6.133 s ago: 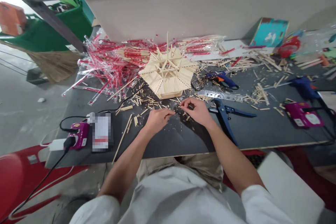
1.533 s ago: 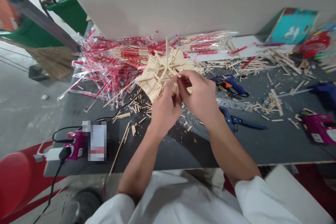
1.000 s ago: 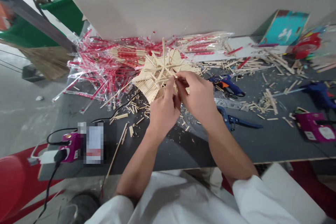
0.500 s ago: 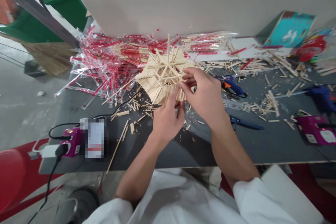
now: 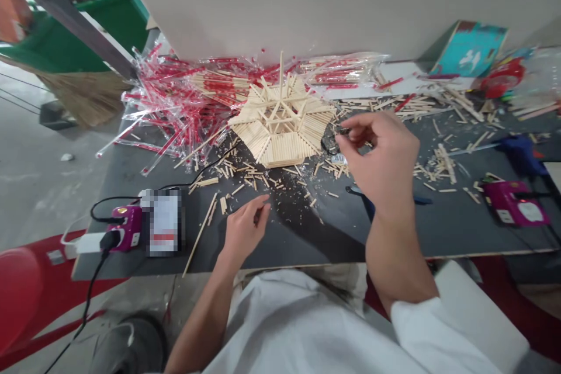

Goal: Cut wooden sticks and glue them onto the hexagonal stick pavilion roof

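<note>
A wooden stick model (image 5: 287, 149) stands on the dark table, shaped like a many-sided roof with flared panels and one upright stick at its top. Neither hand touches it. My left hand (image 5: 246, 228) hovers low over the table in front of it, thumb apart from loosely bent fingers, holding nothing. To the model's right, my right hand (image 5: 383, 155) is raised with a gap between thumb and forefinger; its other fingers are curled and partly hidden. Under the right wrist lies a blue-handled tool (image 5: 423, 201), mostly covered.
Cut stick pieces (image 5: 252, 178) litter the table. Red-and-clear plastic wrappers (image 5: 175, 99) heap at the back left. Purple power adapters (image 5: 127, 228) with cords sit at both sides, beside a phone (image 5: 164, 222) at left. A blue glue gun (image 5: 519, 152) lies right.
Both hands have let go of the stick model, which now stands by itself. My left hand has drawn back toward the lower left; my right hand has moved off to the right.
</note>
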`<state>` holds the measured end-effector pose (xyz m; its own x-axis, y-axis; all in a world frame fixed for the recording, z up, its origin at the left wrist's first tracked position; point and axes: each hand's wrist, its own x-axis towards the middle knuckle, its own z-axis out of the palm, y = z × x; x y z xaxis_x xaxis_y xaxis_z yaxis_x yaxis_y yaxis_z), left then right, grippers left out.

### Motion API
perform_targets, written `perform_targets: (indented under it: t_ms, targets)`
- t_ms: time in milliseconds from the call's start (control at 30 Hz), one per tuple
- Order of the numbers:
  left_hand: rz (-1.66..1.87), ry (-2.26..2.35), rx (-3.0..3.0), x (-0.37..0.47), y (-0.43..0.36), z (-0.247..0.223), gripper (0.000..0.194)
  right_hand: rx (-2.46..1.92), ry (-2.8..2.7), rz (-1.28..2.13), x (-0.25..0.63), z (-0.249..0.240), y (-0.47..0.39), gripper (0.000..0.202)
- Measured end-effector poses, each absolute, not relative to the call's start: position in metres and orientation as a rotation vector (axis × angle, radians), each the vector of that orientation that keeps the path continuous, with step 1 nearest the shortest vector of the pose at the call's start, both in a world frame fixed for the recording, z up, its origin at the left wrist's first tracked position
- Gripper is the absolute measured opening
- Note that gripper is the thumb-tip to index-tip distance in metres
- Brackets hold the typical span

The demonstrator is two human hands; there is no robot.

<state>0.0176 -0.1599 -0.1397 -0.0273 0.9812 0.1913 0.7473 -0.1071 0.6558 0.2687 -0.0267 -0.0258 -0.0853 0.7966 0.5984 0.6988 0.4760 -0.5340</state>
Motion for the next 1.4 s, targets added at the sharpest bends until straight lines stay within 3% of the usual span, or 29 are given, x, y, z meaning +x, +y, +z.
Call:
perform_targets:
  t_ms: [167,467,967,1200,1400]
  targets:
    - [1.065,1.832,1.839,-0.006,-0.178,-0.164,0.021,-1.325,-1.616,0.18,0.292,-0.075,-0.08,0.014]
    - [1.019,1.861,1.705,-0.001,-0.177,-0.154,0.027,-1.406,-1.647,0.347,0.314,-0.156,-0.163,0.014]
    - [0.929,1.882,1.785,0.001,-0.186,-0.152,0.029,-1.27,-1.667,0.582,0.32,-0.171,-0.169,0.012]
    - [0.646,1.759,1.942,0.019,-0.247,-0.116,0.026,-1.271,-1.556,0.674,0.321,-0.176,-0.172,0.009]
    - [0.525,2.019,2.037,-0.018,-0.294,-0.093,0.028,-1.248,-1.509,0.725,0.32,-0.179,-0.172,0.011]
